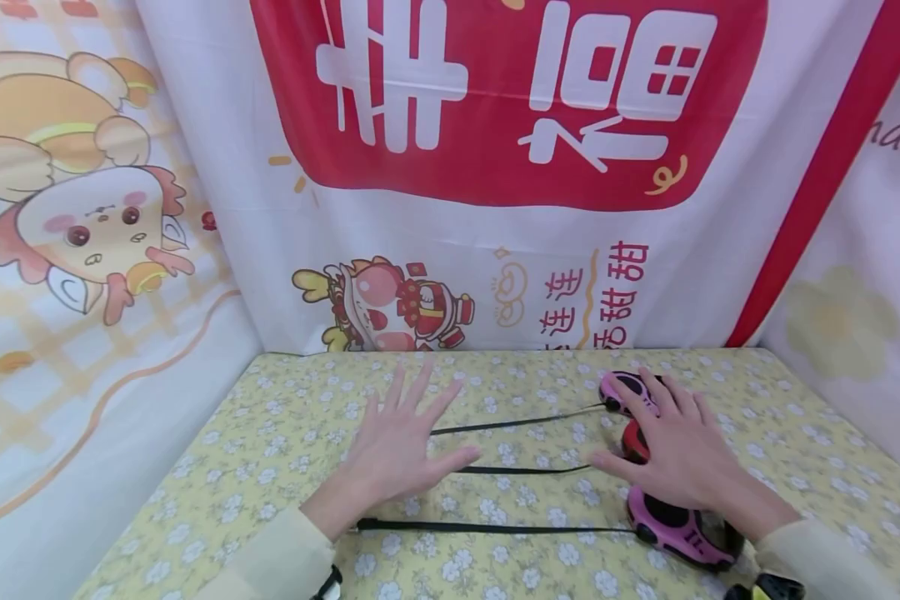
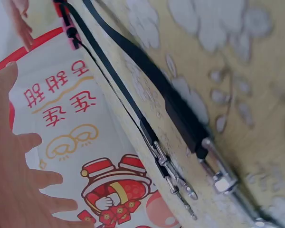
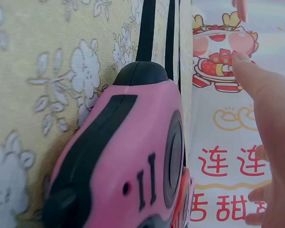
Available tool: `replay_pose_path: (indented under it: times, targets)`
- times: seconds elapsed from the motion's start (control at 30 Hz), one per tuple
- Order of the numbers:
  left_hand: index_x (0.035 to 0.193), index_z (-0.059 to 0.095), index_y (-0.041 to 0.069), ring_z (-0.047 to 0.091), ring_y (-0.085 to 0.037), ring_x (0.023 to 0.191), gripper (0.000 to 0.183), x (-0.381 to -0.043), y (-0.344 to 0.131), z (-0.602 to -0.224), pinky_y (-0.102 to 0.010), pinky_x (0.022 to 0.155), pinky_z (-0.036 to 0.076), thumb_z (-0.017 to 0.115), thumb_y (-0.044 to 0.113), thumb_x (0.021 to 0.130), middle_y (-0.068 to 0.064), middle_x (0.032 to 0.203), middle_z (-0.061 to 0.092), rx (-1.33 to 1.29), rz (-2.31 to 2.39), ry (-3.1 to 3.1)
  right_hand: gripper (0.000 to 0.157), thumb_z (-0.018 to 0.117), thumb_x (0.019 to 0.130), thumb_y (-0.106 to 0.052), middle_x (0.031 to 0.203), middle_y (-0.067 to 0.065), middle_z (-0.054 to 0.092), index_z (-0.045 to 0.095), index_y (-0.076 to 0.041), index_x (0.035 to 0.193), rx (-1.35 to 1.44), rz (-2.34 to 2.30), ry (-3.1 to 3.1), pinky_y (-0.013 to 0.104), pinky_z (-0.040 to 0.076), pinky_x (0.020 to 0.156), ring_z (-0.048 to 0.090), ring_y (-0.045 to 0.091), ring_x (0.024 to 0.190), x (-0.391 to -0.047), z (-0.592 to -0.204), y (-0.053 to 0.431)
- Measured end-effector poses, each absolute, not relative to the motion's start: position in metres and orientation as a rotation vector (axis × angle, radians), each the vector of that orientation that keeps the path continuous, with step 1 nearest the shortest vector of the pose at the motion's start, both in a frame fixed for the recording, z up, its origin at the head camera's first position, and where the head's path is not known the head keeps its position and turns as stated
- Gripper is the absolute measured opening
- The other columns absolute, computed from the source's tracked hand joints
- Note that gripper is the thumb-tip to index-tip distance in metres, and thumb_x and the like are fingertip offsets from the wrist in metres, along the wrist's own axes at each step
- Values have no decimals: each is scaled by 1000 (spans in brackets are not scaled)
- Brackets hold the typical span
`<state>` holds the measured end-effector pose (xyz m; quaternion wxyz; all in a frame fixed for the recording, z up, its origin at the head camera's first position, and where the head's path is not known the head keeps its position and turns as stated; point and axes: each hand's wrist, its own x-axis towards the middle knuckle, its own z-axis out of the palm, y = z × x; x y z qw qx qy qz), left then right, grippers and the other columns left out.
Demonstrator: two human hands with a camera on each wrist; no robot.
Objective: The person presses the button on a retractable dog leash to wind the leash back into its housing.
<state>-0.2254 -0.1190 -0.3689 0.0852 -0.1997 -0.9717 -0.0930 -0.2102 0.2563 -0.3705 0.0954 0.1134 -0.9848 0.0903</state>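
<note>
Around: flowered cloth (image 1: 217, 517), backed by a printed curtain (image 1: 487, 225).
In the way: the red leash (image 1: 633, 442) is partly covered by the right hand (image 1: 678, 454), two straps (image 1: 495, 470) by the left hand (image 1: 397, 446).
Leashes: laid at the cloth's right; red is flanked by a far pink leash (image 1: 621, 390) and a black-trimmed near pink leash (image 1: 673, 525).
Straps: black, drawn leftward to metal clasps (image 2: 224, 184).
Fingers: spread, released on both hands.

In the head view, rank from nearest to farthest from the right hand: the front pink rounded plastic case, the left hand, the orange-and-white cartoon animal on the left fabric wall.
1. Front pink case: just below the right hand.
2. Left hand: across to the left.
3. Cartoon animal: far left.
</note>
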Motion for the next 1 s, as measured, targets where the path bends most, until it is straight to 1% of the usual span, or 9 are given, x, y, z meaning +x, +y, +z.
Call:
replay_pose_path:
  times: [0.1, 0.23, 0.3, 0.4, 0.5, 0.6, 0.77, 0.87, 1.0]
  targets:
    - [165, 11, 54, 7, -41, 166, 89, -217, -124, -367, -77, 123, 22, 47, 88, 91, 3, 181, 4, -571, -435, -2923, 106, 68, 86, -79, 172, 24, 26, 26, -26, 169, 385, 363, -2881, 83, 20, 113, 24, 56, 153, -204, -371, 262]
    - [163, 23, 54, 29, -40, 162, 81, -204, -136, -365, -75, 121, 31, 55, 81, 94, -1, 177, 27, -564, -694, -2923, 89, 76, 92, -59, 165, 23, 40, 38, -22, 163, 465, 637, -2832, 81, 37, 104, 39, 53, 145, -196, -371, 273]
    - [160, 33, 54, 40, -36, 156, 72, -199, -142, -364, -73, 117, 38, 60, 75, 95, 1, 171, 39, -564, -863, -2913, 76, 77, 95, -51, 156, 19, 52, 46, -22, 158, 466, 779, -2811, 70, 49, 103, 51, 47, 139, -191, -372, 280]
    - [152, 46, 54, 55, -32, 140, 60, -194, -154, -365, -62, 106, 52, 67, 64, 97, 5, 159, 52, -548, -1159, -2901, 58, 78, 97, -42, 142, 12, 66, 58, -20, 147, 422, 933, -2790, 42, 62, 92, 67, 27, 122, -184, -374, 292]
    - [146, 55, 48, 63, -26, 125, 50, -190, -168, -367, -48, 94, 59, 70, 54, 99, 1, 149, 60, -536, -1415, -2914, 46, 78, 98, -33, 131, 9, 72, 64, -14, 137, 396, 1049, -2798, 23, 61, 83, 71, 9, 107, -179, -379, 305]
    - [145, 60, 38, 66, -22, 116, 46, -187, -182, -370, -43, 88, 60, 72, 44, 101, -7, 143, 65, -594, -1544, -2966, 40, 76, 100, -29, 124, 7, 74, 66, -10, 133, 426, 1135, -2874, 20, 59, 81, 68, -1, 101, -174, -383, 320]
    - [142, 63, 25, 66, -22, 112, 45, -184, -201, -378, -47, 89, 59, 77, 31, 99, -8, 135, 68, -741, -1589, -3069, 31, 75, 101, -31, 113, 2, 73, 68, -11, 124, 464, 1110, -3056, 20, 57, 80, 65, -5, 98, -168, -393, 344]
    - [134, 67, 23, 67, -23, 112, 42, -184, -206, -383, -47, 91, 59, 82, 25, 94, -4, 127, 71, -773, -1531, -3126, 27, 75, 100, -37, 110, 0, 71, 69, -16, 114, 434, 1046, -3151, 20, 52, 77, 59, -6, 96, -166, -396, 353]
    - [117, 72, 25, 66, -19, 105, 34, -184, -208, -387, -40, 88, 56, 87, 18, 88, 5, 112, 72, -790, -1282, -3183, 27, 77, 97, -42, 103, 0, 66, 67, -18, 106, 381, 1004, -3267, 26, 45, 74, 54, 5, 91, -163, -401, 356]
